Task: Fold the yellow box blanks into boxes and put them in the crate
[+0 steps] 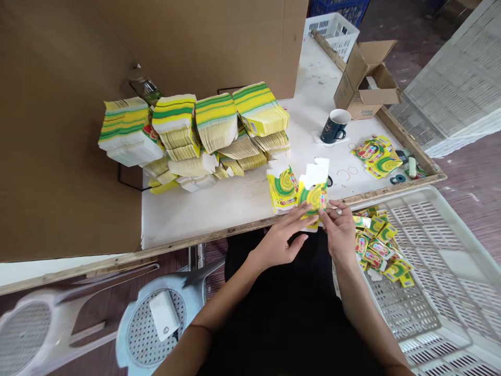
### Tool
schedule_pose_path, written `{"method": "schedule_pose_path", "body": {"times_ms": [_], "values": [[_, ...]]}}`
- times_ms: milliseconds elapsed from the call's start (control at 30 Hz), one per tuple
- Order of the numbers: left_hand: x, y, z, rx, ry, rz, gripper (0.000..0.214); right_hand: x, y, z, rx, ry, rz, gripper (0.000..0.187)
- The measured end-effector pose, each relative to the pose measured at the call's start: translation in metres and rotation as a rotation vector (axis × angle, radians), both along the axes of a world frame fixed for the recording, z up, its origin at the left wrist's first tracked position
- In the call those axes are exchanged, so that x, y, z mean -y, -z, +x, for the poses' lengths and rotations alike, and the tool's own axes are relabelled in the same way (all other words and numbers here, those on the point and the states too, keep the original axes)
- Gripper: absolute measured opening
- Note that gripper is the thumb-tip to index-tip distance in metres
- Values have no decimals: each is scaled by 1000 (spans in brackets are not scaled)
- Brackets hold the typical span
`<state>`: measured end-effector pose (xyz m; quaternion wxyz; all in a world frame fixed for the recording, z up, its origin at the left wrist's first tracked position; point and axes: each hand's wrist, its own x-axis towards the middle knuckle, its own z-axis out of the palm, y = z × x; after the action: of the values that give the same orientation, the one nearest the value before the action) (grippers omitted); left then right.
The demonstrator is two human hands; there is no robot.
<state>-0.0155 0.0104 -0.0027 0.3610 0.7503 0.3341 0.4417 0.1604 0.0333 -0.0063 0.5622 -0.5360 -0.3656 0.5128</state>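
Observation:
At the table's front edge I have a yellow and green printed carton (pixel 313 195) with white flaps pointing away from me. My right hand (pixel 340 232) pinches its right edge between thumb and fingers. The fingers of my left hand (pixel 279 239) stretch across the carton's lower part, with the thumb apart. Just left of it, a small pile of flat cartons (pixel 282 187) lies on the table. Farther left stand tall stacks of the same flat cartons (pixel 217 122), bundled in rows.
A dark mug (pixel 332 128), an open cardboard box (pixel 366 89) and loose printed cartons (pixel 378 155) are on the table's right side. Below sits a white plastic crate (pixel 450 261) with folded small boxes (pixel 378 243). A stool (pixel 135 334) stands lower left; a large cardboard sheet (pixel 70 172) borders the table.

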Motion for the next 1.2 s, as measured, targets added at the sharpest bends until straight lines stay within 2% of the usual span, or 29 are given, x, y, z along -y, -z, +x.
{"method": "schedule_pose_path", "body": {"times_ms": [67, 133, 200, 267, 333, 433, 567, 733, 867, 967, 1033, 1100, 1200], "values": [[2, -5, 3, 210, -64, -86, 59, 5, -4, 1, 23, -25, 22, 50], [1, -7, 5, 435, -101, -249, 66, 10, -7, 1, 42, -98, 39, 43], [-3, -7, 5, 586, -27, -468, 68, 15, -9, -1, 31, -176, 43, 43], [-6, -4, 4, 652, 96, -677, 71, 17, -9, -4, 5, -240, 39, 44], [-8, -1, 2, 690, 192, -790, 75, 18, -8, -6, -19, -286, 37, 42], [-8, -1, 0, 742, 262, -785, 76, 18, -7, -7, -27, -309, 55, 36], [-8, -5, 3, 801, 217, -765, 66, 18, -10, -6, 49, -281, 94, 39], [-9, 4, 10, 759, 33, -810, 56, 21, -10, -9, 105, -279, 96, 40], [-10, 15, 17, 698, -132, -769, 55, 24, -5, -16, 156, -180, 93, 39], [-7, 15, 19, 644, -268, -681, 66, 24, -2, -17, 232, -96, 124, 37], [-4, 10, 18, 602, -334, -633, 76, 23, -2, -13, 308, -104, 161, 31], [-1, 5, 14, 547, -305, -608, 76, 21, -4, -6, 379, -156, 208, 39], [0, -1, 7, 464, -178, -575, 71, 16, -8, 5, 402, -248, 274, 55]]}}
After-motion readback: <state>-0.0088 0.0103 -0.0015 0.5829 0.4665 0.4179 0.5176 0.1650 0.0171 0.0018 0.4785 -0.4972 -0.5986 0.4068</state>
